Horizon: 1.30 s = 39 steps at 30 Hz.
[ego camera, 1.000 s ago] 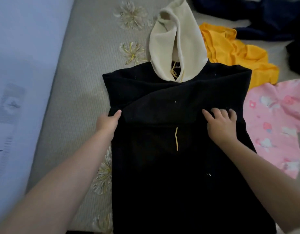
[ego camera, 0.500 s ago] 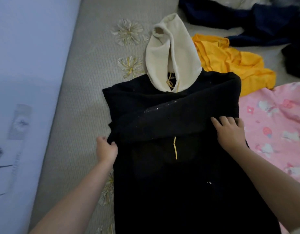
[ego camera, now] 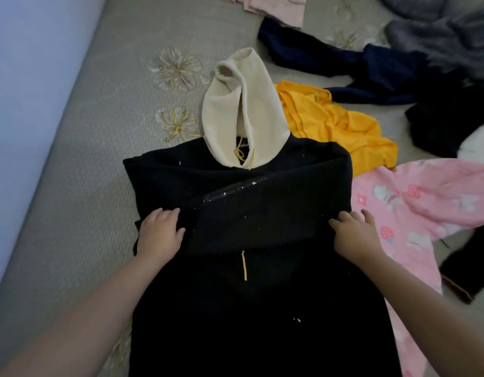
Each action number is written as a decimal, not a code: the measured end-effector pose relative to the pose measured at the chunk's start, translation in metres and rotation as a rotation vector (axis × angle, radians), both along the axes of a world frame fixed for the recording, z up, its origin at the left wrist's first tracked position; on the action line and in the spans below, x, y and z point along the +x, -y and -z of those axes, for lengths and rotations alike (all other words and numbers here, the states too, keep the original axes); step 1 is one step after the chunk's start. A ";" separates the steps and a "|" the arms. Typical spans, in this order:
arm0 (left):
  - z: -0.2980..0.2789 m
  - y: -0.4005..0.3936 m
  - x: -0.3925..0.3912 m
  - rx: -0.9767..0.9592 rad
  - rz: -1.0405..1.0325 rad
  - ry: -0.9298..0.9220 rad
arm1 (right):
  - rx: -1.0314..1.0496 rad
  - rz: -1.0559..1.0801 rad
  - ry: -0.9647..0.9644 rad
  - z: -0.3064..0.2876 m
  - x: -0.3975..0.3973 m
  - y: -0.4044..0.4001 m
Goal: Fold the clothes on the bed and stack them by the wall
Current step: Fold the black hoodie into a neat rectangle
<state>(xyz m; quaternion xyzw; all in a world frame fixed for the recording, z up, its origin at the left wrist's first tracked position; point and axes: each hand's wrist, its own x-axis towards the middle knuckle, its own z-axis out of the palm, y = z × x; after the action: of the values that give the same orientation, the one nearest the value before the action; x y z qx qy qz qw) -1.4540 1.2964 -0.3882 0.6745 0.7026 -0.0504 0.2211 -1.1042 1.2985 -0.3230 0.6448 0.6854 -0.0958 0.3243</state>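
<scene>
Fingers (ego camera: pixel 170 213) of the left hand (ego camera: pixel 159 235) lie almost straight on the black hoodie (ego camera: pixel 235 308), pressing its left edge. Right hand (ego camera: pixel 355 238) rests on the hoodie's right edge; whether its fingers pinch the cloth I cannot tell. Both sleeves are folded across the chest. The hoodie lies flat on the bed (ego camera: pixel 72 186), its cream hood (ego camera: pixel 243 110) pointing away. Just right of the hoodie are a yellow garment (ego camera: pixel 338 131) and a pink garment (ego camera: pixel 415 202).

The grey flowered bed (ego camera: pixel 80 164) carries a black hoodie (ego camera: pixel 235 308) centrally, yellow garment (ego camera: pixel 338 131) at one o'clock, pink pyjamas (ego camera: pixel 426 197) at three.
</scene>
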 end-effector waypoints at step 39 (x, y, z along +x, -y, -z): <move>0.036 -0.044 0.062 -0.153 0.278 -0.233 | 0.131 0.112 -0.310 0.088 -0.033 -0.062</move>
<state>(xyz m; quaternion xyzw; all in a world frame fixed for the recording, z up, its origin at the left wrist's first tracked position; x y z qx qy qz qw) -1.3919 1.3405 -0.4242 0.7360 0.6175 -0.2113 0.1797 -1.1377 1.3601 -0.4109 0.6791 0.6951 -0.1672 0.1663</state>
